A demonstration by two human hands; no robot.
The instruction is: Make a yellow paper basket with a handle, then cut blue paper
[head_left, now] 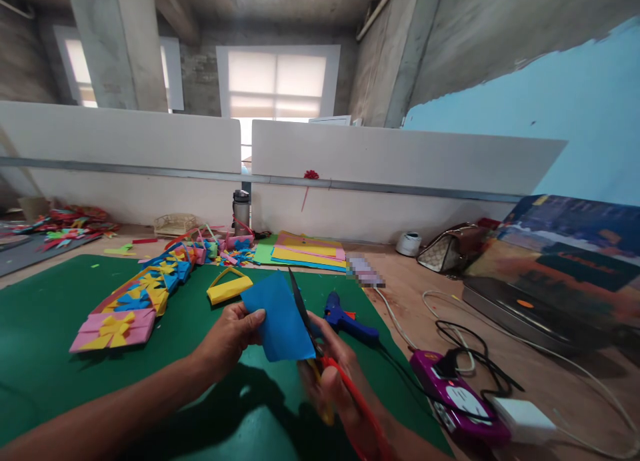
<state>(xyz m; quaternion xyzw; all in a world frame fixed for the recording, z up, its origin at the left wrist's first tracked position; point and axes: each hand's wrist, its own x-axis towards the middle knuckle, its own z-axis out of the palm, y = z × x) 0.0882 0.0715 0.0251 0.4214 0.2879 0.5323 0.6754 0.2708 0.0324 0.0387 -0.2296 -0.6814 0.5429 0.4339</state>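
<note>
A sheet of blue paper (280,321) is pinched between the thumb and fingers of my left hand (235,334), held up above the green cutting mat (195,367). My right hand (340,371) grips a pair of scissors (300,301) with red and yellow handles. One dark blade runs along the paper's right edge; the other is mostly hidden behind the sheet. Beyond my left hand lies a folded yellow paper bag (230,291) with a handle. A blue glue gun (350,319) rests just right of the scissors.
Decorated paper bags (117,331) line the mat's left side. Coloured sheets (305,251) and a grey bottle (241,211) stand at the back. To the right are a purple power strip (457,397), cables, a white adapter (523,419) and a handbag (450,247).
</note>
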